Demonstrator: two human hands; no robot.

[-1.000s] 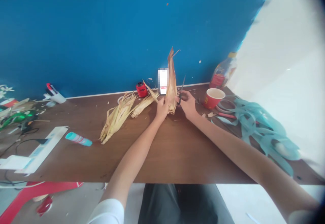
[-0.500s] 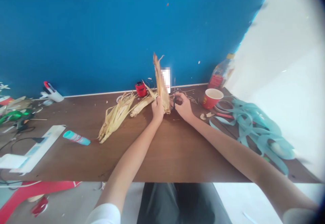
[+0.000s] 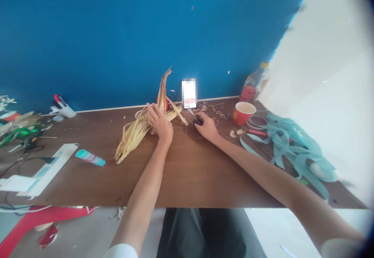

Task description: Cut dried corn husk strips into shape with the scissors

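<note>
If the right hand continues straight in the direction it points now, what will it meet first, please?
The right hand holds scissors pointing up and left. It would probably meet the dry husk strips first, just past the blade tips, though depth is hard to judge from this view.

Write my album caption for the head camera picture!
Left hand on dried corn husks, right hand holding small black scissors, at a brown table.

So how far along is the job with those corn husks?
Some cutting looks done: small scraps lie on the table. In hand: the left hand presses on the husks, and the right hand holds scissors. Left: the long husks still look uncut.
</note>
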